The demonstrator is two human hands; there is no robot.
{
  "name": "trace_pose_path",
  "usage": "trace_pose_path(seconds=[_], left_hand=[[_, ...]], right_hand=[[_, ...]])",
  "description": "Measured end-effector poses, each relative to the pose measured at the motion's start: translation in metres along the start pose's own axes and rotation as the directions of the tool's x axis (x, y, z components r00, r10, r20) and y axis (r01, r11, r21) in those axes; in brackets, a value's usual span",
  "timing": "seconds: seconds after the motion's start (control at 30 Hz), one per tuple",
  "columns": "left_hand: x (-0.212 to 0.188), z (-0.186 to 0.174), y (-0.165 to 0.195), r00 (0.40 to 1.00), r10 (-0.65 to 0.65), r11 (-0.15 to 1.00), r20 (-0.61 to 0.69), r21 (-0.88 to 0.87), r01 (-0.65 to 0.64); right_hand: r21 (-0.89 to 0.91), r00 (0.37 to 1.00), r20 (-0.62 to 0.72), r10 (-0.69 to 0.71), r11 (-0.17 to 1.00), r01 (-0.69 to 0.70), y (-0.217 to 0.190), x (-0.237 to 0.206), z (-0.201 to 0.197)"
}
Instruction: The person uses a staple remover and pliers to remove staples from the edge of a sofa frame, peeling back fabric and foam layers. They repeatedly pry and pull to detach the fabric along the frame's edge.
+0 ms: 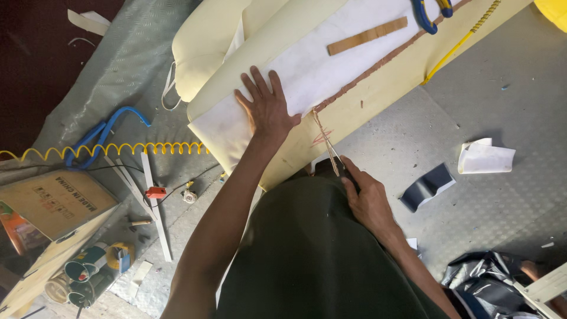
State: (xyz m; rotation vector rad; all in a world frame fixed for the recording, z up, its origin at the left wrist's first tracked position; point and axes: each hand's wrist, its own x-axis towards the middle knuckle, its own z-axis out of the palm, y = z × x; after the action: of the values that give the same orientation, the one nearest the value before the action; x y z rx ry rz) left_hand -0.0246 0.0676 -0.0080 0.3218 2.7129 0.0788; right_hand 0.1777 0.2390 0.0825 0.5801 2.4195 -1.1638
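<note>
Yellow coiled hose (118, 149) lies on the floor at far left. Left hand (267, 109) rests flat, fingers spread, holding nothing, on white fabric (319, 65) over cream foam. Right hand (367, 198) closed around 1 pair of scissors (328, 145), blades at the fabric's near edge.

We see a grey, diamond-patterned metal floor (508, 100) in daylight, littered with scraps; at its left edge it darkens beside a dark red wall (29, 65).
</note>
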Motion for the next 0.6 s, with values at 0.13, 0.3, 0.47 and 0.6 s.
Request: trace_pose_path(seconds=[0.13,0.3,0.47,0.6], left_hand=[[0.002,0.002,0.006,0.999,-0.019,0.999,0.032,-0.041,0.02],[0.012,0.017,0.011,0.978,0.116,0.992,-0.175,-0.033,-0.123],[0.021,0.023,0.01,0.977,0.131,0.99,-0.166,-0.023,-0.137],[0.02,0.02,0.007,0.975,0.137,0.988,-0.174,-0.047,-0.147]], right_hand=[[-0.029,0.998,-0.038,-0.053,0.998,0.052,0.004,0.002,0.0],[-0.005,0.998,-0.051,-0.039,0.999,0.039,0.015,0.001,0.001],[0.079,0.986,-0.081,-0.148,0.985,0.155,0.021,0.001,0.003],[0.132,0.994,0.083,0.072,0.988,-0.083,0.026,0.002,0.012]])
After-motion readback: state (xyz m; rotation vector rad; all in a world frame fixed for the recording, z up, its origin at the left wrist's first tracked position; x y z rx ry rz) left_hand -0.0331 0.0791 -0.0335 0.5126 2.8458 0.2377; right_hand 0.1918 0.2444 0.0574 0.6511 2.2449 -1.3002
